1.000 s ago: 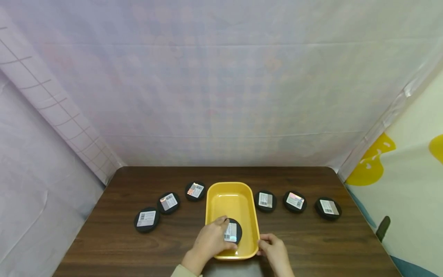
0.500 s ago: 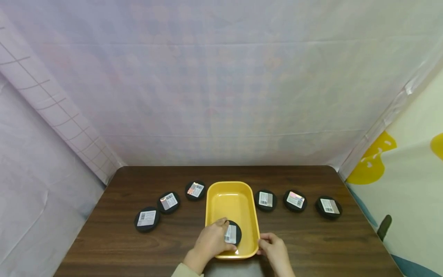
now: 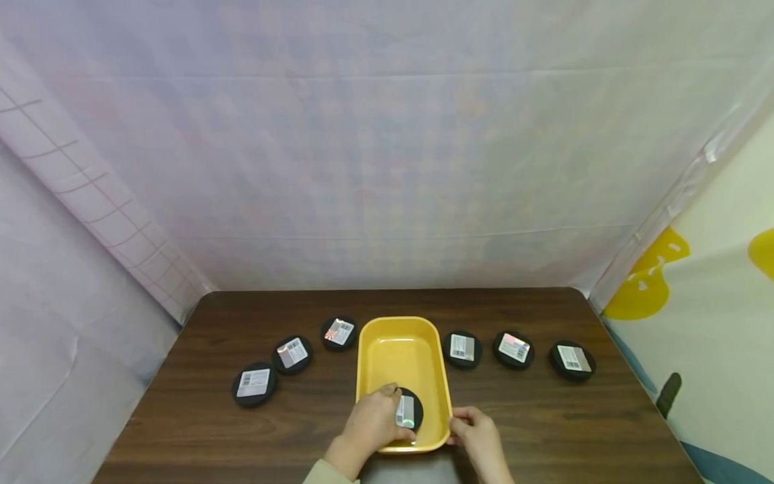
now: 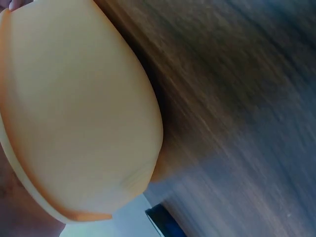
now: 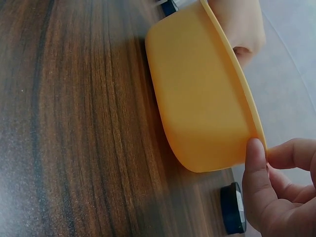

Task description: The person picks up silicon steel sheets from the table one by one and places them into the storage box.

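Observation:
A yellow rectangular tray (image 3: 396, 363) stands at the middle of the brown table. Inside its near end lies a flat round black disc (image 3: 417, 403) with a silvery barcode label. My left hand (image 3: 371, 420) reaches over the tray's left rim and grips this disc, thumb at its near edge and fingers at its far edge. At the near right corner, my right hand (image 3: 480, 440) pinches the tray's rim between thumb and fingers, as the right wrist view shows with the fingers (image 5: 256, 168) against the wall. In the left wrist view the tray wall (image 4: 79, 108) hides the disc.
Similar labelled black discs lie in an arc on the table (image 3: 302, 430): three to the tray's left, among them the outermost disc (image 3: 254, 384), and three to its right, ending with a far-right disc (image 3: 572, 361). White sheeting (image 3: 363, 168) hangs behind.
The left hand and the disc it grips have shifted slightly right and nearer within the tray. The right hand stays on the rim. The head view has turned a little.

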`<state>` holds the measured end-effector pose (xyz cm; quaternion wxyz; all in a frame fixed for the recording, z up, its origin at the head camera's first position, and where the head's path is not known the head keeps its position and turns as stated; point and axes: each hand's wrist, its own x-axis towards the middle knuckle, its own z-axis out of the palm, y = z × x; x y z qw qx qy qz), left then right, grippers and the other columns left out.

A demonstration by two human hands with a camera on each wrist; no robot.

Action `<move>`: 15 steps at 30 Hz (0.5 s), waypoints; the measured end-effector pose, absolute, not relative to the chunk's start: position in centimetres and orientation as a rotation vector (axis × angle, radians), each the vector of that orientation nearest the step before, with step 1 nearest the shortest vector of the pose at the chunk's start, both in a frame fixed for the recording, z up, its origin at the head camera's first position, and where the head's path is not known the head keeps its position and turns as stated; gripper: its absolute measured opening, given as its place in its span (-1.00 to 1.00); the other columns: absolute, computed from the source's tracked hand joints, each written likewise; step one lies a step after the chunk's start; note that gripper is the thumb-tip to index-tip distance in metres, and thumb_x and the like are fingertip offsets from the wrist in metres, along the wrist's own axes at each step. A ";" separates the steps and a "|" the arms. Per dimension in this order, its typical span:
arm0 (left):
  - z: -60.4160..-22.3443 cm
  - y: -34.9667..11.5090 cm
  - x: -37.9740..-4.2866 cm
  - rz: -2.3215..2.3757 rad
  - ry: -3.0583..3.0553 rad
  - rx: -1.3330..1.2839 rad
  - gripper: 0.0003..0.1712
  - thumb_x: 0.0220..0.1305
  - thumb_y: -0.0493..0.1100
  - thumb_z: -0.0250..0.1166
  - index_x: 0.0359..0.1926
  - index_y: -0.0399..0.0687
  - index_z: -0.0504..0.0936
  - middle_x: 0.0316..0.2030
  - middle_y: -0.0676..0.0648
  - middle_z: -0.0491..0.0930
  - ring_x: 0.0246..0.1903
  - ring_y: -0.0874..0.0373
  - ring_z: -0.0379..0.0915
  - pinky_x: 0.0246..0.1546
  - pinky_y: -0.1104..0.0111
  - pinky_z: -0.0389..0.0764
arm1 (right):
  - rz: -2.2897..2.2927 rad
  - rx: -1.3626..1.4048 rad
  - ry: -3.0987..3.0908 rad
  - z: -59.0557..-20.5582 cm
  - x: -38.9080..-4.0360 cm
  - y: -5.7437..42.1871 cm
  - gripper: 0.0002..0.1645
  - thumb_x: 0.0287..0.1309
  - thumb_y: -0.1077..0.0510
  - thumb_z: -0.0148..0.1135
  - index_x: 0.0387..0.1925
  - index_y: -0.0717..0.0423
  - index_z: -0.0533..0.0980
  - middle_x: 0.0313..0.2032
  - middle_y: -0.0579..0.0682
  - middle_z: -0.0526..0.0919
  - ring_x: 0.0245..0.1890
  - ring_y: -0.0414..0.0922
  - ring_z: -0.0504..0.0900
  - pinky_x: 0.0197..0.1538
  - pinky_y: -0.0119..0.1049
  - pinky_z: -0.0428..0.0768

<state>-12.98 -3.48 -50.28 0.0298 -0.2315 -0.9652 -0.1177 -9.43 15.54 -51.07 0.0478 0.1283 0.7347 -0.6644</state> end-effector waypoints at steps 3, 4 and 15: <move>-50.4 -3.4 -12.9 -0.366 -2.976 -0.719 -0.10 -0.37 0.31 0.49 -0.08 -0.27 0.62 -0.03 -0.17 0.59 -0.19 0.01 0.59 -0.17 0.31 0.60 | -2.021 0.384 2.243 -51.1 -9.5 15.5 -0.68 0.05 0.40 0.10 -0.20 0.66 0.41 -0.47 0.11 0.56 -0.56 -0.15 0.54 -0.44 -0.32 0.64; -50.4 -3.3 -12.9 -0.369 -2.979 -0.718 -0.10 -0.37 0.31 0.49 -0.08 -0.28 0.62 -0.03 -0.17 0.59 -0.19 0.02 0.59 -0.16 0.31 0.60 | -2.017 0.381 2.245 -51.1 -9.5 15.6 -0.68 0.05 0.40 0.10 -0.20 0.65 0.41 -0.47 0.11 0.56 -0.56 -0.15 0.54 -0.44 -0.32 0.64; -50.7 -2.7 -12.8 -0.384 -2.988 -0.695 -0.06 -0.39 0.29 0.51 -0.04 -0.31 0.60 -0.02 -0.19 0.57 -0.20 0.00 0.58 -0.16 0.31 0.60 | -1.969 0.405 2.270 -51.2 -9.6 15.7 -0.69 0.07 0.37 0.10 -0.20 0.63 0.43 -0.45 0.10 0.56 -0.57 -0.17 0.54 -0.44 -0.34 0.63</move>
